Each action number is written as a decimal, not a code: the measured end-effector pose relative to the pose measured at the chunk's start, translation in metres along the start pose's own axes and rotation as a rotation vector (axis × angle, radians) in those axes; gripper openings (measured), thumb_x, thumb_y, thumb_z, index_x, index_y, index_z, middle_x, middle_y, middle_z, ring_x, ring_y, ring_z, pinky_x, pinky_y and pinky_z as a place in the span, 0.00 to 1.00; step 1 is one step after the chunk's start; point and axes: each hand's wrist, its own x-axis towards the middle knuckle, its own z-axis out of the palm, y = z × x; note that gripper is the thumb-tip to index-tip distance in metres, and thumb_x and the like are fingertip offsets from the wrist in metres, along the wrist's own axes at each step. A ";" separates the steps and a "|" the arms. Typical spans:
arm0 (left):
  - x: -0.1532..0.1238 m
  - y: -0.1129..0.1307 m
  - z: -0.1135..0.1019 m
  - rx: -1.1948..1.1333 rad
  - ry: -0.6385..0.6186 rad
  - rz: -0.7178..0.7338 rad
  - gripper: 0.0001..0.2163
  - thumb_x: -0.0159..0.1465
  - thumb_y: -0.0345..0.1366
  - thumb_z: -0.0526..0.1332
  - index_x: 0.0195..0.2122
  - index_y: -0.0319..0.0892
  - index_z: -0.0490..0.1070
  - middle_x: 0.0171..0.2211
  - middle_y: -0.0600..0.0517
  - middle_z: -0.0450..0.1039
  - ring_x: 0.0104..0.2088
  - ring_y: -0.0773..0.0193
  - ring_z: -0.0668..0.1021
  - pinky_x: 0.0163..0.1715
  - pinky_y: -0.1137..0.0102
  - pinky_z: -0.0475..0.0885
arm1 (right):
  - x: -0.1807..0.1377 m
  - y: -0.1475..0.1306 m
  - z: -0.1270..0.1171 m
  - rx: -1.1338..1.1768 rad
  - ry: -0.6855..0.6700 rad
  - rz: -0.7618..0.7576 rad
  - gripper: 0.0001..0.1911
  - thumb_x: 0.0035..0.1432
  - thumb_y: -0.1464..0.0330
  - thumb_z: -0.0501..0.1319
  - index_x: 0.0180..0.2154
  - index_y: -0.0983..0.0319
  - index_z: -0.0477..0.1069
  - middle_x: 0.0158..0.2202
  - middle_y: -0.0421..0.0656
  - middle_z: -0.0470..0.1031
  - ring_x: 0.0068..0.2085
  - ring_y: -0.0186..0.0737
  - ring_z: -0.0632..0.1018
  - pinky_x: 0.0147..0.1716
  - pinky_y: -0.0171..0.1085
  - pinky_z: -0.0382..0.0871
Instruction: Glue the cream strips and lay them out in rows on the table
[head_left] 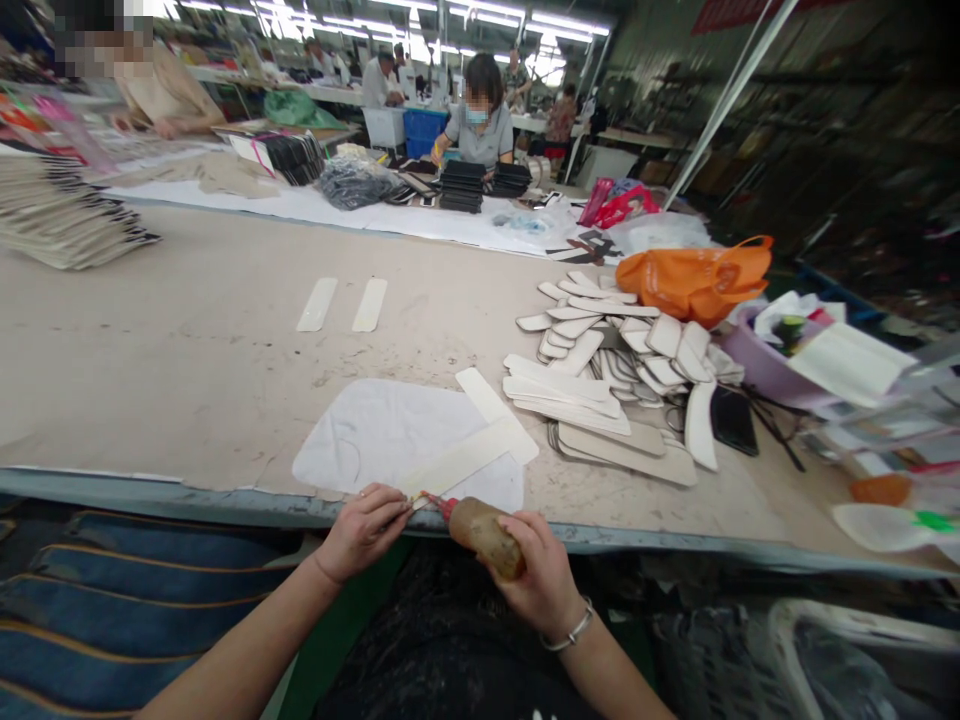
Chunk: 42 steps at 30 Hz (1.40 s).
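My right hand is wrapped round a brownish squeeze bottle lying tilted, its red nozzle pointing left. The nozzle's tip meets a small pale piece at the table's front edge. Thumb and fingers of my left hand are pinched on that piece's left end; its full outline is partly hidden. Just beyond, a long cream strip lies across a second strip, both on a white cloth-like sheet.
Two short cream strips lie farther left. At right are a heap of pale cut pieces, an orange bag, a purple basin and a dark phone-like slab. Stacked panels stand far left; a person sits opposite.
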 end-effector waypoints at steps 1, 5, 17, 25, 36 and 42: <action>0.001 0.001 0.000 0.001 0.013 0.006 0.08 0.59 0.26 0.61 0.39 0.41 0.73 0.34 0.49 0.75 0.35 0.66 0.75 0.37 0.68 0.74 | -0.001 0.005 -0.004 -0.033 0.022 0.031 0.25 0.53 0.69 0.64 0.51 0.59 0.60 0.43 0.49 0.67 0.41 0.45 0.73 0.37 0.44 0.75; 0.004 0.003 -0.002 0.012 0.049 0.021 0.06 0.59 0.27 0.61 0.37 0.42 0.73 0.32 0.49 0.75 0.33 0.66 0.75 0.36 0.69 0.74 | -0.002 0.019 -0.018 -0.143 0.154 0.126 0.23 0.53 0.66 0.65 0.50 0.60 0.62 0.42 0.49 0.68 0.42 0.47 0.74 0.38 0.45 0.75; 0.006 0.003 -0.001 0.016 0.032 0.021 0.06 0.58 0.26 0.62 0.35 0.41 0.73 0.32 0.49 0.75 0.33 0.66 0.75 0.36 0.70 0.74 | -0.002 0.010 -0.011 -0.120 0.004 -0.210 0.23 0.52 0.74 0.58 0.51 0.56 0.63 0.46 0.46 0.67 0.44 0.44 0.72 0.41 0.44 0.73; 0.001 -0.004 0.004 0.034 0.036 0.048 0.07 0.57 0.26 0.63 0.37 0.42 0.73 0.33 0.49 0.74 0.35 0.65 0.76 0.37 0.68 0.74 | -0.006 0.066 -0.046 -0.348 0.206 0.034 0.25 0.49 0.79 0.59 0.49 0.56 0.66 0.47 0.49 0.66 0.46 0.47 0.72 0.41 0.48 0.74; 0.002 -0.006 0.005 0.028 0.019 0.046 0.07 0.58 0.27 0.62 0.37 0.43 0.73 0.34 0.49 0.74 0.36 0.62 0.76 0.36 0.67 0.75 | -0.006 0.029 -0.020 -0.238 0.164 -0.002 0.28 0.46 0.78 0.58 0.50 0.55 0.66 0.47 0.48 0.66 0.46 0.46 0.72 0.42 0.47 0.73; 0.001 -0.005 0.006 0.006 0.006 0.015 0.08 0.58 0.26 0.62 0.38 0.43 0.72 0.35 0.48 0.73 0.36 0.62 0.76 0.37 0.66 0.75 | -0.007 0.020 -0.020 -0.211 0.109 -0.040 0.26 0.47 0.77 0.58 0.49 0.56 0.66 0.47 0.48 0.66 0.46 0.46 0.72 0.43 0.46 0.72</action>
